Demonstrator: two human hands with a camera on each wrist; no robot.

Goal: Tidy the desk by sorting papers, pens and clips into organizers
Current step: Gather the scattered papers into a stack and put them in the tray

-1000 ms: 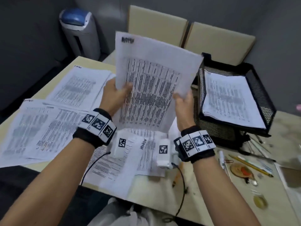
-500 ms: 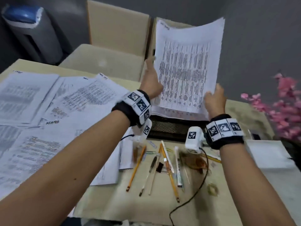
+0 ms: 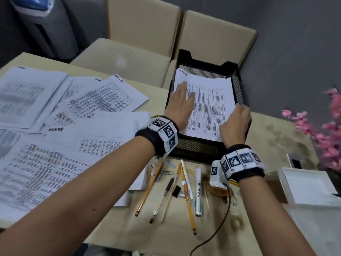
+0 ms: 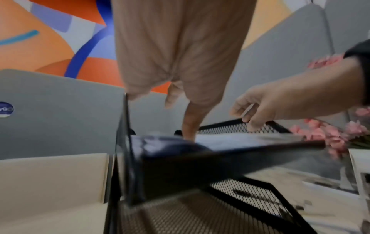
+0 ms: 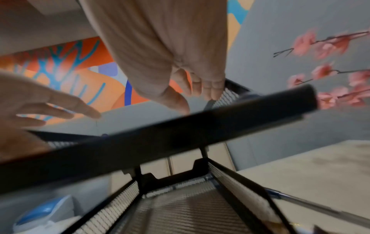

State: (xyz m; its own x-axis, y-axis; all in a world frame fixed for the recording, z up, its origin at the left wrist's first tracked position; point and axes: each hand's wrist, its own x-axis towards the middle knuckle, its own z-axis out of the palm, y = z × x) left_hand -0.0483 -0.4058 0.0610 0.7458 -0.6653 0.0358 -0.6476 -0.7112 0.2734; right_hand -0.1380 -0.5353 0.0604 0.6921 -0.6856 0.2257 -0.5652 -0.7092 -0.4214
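Observation:
A black mesh tray (image 3: 238,85) stands at the desk's far edge with a stack of printed sheets (image 3: 212,104) lying in it. My left hand (image 3: 182,97) rests flat on the left part of the top sheet, fingers straight. My right hand (image 3: 238,119) sits at the stack's near right edge with fingers loosely curled, and I see nothing held in them. In the wrist views the tray's top rim (image 4: 220,152) (image 5: 180,134) crosses below both hands (image 4: 260,107) (image 5: 190,88). More loose printed papers (image 3: 73,117) cover the desk's left half.
Several pens and pencils (image 3: 186,193), a white marker (image 3: 198,191), a black binder clip (image 3: 176,191) and paper clips (image 3: 169,172) lie in front of the tray. A white box (image 3: 310,187) and pink flowers (image 3: 328,130) stand right. Beige chairs (image 3: 144,24) are behind.
The sheets that both hands held up in the air now lie in the tray. My left hand has flattened onto them and my right hand has dropped to their right edge.

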